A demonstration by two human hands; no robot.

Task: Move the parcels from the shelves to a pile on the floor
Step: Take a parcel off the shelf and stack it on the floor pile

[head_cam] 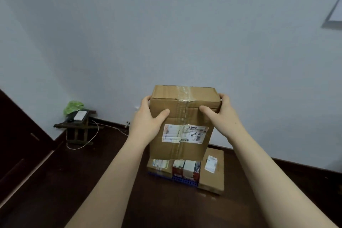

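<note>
A taped brown cardboard parcel (182,116) with a white shipping label is held in the air between both hands. My left hand (148,116) grips its left side, thumb on the near face. My right hand (220,114) grips its right side the same way. Below it on the dark floor lies a pile: a flat brown parcel (212,177) with a white label on the right, a red and white parcel (187,170) in the middle, and a small brown parcel (160,166) on the left. The held parcel hides the pile's far part.
The pile sits partly on a blue perforated base (183,183), close to the pale wall (166,33). A small dark wooden stool (77,127) with a white device and a green bag stands at left, a white cable trailing on the floor. Dark furniture (20,135) lines the left edge.
</note>
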